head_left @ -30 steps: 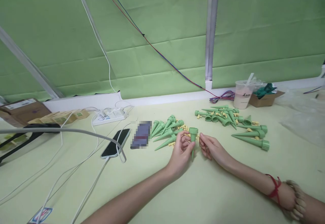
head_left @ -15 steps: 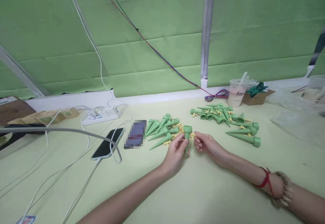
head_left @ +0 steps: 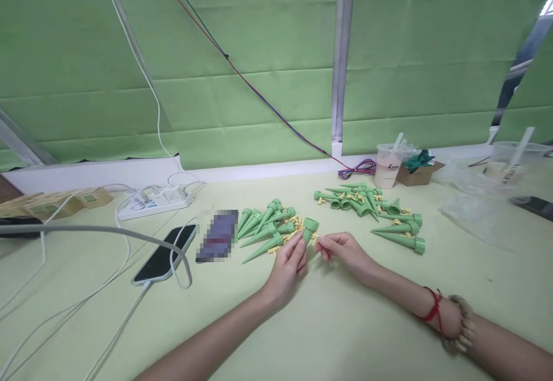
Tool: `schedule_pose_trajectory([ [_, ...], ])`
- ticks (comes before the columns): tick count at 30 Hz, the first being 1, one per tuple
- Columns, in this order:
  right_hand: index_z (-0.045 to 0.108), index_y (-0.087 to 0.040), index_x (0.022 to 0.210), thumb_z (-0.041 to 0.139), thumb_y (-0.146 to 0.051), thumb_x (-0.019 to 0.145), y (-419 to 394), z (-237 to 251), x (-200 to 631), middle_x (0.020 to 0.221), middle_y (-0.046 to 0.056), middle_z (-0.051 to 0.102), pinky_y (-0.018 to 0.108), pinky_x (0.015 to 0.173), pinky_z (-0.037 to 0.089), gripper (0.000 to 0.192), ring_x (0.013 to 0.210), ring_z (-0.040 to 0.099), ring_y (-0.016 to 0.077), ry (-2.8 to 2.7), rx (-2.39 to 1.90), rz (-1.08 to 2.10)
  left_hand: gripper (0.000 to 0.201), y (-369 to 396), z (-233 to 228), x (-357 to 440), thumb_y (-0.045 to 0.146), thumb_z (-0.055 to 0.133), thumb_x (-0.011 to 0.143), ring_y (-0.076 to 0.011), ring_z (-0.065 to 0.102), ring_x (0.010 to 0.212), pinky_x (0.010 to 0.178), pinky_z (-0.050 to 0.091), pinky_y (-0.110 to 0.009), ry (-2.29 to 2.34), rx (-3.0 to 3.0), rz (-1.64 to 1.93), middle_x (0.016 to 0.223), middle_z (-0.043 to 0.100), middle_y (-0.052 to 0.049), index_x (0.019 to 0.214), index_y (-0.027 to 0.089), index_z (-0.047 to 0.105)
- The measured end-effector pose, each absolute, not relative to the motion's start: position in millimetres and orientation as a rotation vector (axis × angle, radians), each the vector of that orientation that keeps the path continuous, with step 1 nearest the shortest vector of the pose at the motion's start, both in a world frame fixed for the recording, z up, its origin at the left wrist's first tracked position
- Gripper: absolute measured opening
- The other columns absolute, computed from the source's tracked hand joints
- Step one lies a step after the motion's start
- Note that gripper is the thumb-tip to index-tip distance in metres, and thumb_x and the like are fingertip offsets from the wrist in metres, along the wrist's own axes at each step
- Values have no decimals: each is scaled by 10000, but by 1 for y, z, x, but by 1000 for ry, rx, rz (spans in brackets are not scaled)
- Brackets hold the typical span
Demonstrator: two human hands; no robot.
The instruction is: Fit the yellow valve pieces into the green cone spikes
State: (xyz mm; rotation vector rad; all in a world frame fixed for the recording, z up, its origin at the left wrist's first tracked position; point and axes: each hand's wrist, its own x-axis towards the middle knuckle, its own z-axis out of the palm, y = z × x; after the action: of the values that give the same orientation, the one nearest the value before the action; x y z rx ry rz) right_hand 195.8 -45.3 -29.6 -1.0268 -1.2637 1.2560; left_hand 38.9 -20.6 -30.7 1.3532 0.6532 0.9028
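Note:
My left hand [head_left: 288, 263] grips a green plastic cone spike [head_left: 308, 229], wide end up, just above the pale green table [head_left: 345, 323]. My right hand [head_left: 342, 250] pinches a small yellow piece [head_left: 316, 238] against the side of that spike. Right behind my left hand lies a pile of green cone spikes [head_left: 265, 226] with small yellow pieces among them. A second pile of green spikes [head_left: 374, 211] lies farther back on the right.
A phone on a white cable [head_left: 164, 254] and a dark blurred card [head_left: 218, 235] lie to the left. A white power strip [head_left: 156, 199] sits near the wall. A plastic cup with a straw [head_left: 387, 165], a small cardboard box [head_left: 419, 170] and clear plastic bags [head_left: 484, 199] stand at the right.
The view has swung right and up. Both hands stay together at the spike; the left hand now holds it tilted rather than upright.

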Motion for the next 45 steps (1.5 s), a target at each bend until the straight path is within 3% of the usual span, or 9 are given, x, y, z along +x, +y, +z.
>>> schedule_pose_trajectory([
  [4, 691, -116, 730, 550, -568, 751, -44, -31, 194, 563, 5, 528, 237, 547, 364, 474, 541, 463, 98, -1088, -905, 1454, 502, -20, -32, 39, 504, 492, 807, -70, 227, 485, 454, 228, -205, 698, 1385, 951, 536, 235, 84, 1135, 125, 488],
  [7, 701, -118, 753, 599, -535, 737, -44, -30, 194, 568, -6, 522, 219, 565, 372, 429, 530, 448, 75, -1033, -902, 1514, 547, -20, -34, 40, 506, 492, 804, -73, 236, 500, 463, 231, -206, 719, 1411, 976, 550, 222, 80, 1181, 110, 478],
  [11, 682, -133, 626, 632, -509, 718, -43, -28, 200, 642, 11, 575, 214, 605, 390, 390, 564, 457, 66, -1080, -944, 1508, 594, -19, -34, 40, 499, 495, 802, -77, 240, 521, 477, 232, -209, 745, 1441, 976, 567, 208, 72, 1239, 97, 461],
  [19, 702, -150, 686, 707, -428, 647, -40, -34, 207, 672, 9, 637, 242, 610, 414, 281, 632, 527, 126, -1368, -1172, 991, 547, -22, -26, 41, 467, 516, 797, -68, 208, 508, 467, 182, -215, 830, 1482, 984, 557, 227, 62, 1183, 82, 546],
  [25, 702, -148, 788, 659, -519, 670, -38, -33, 205, 765, 55, 680, 279, 729, 465, 392, 693, 591, 132, -1190, -1121, 1259, 531, -19, -32, 42, 470, 506, 806, -69, 234, 509, 455, 205, -204, 802, 1436, 1030, 563, 244, 58, 1195, 110, 542],
  [30, 694, -175, 806, 786, -428, 541, -37, -33, 205, 862, 43, 686, 268, 792, 455, 378, 816, 609, 154, -1110, -1120, 1185, 496, -19, -33, 42, 455, 513, 806, -66, 241, 515, 468, 222, -203, 798, 1474, 1037, 566, 275, 54, 1176, 130, 570],
  [36, 693, -124, 756, 660, -548, 657, -39, -34, 203, 767, 83, 677, 296, 723, 493, 436, 692, 612, 148, -1080, -1142, 1390, 530, -20, -33, 43, 479, 515, 792, -72, 238, 494, 458, 215, -209, 835, 1397, 1034, 538, 264, 64, 1177, 119, 564],
  [41, 684, -163, 872, 777, -428, 565, -39, -35, 205, 902, 69, 681, 297, 810, 480, 416, 840, 623, 176, -1048, -1153, 1243, 487, -21, -31, 42, 446, 523, 798, -76, 284, 513, 492, 247, -212, 837, 1470, 1029, 557, 325, 52, 1166, 131, 576],
  [45, 697, -134, 826, 656, -517, 687, -38, -39, 207, 831, 86, 682, 313, 796, 495, 410, 754, 631, 160, -1083, -1131, 1392, 462, -22, -30, 43, 425, 491, 823, -81, 289, 513, 504, 257, -215, 855, 1476, 1030, 537, 330, 55, 1165, 125, 571],
])
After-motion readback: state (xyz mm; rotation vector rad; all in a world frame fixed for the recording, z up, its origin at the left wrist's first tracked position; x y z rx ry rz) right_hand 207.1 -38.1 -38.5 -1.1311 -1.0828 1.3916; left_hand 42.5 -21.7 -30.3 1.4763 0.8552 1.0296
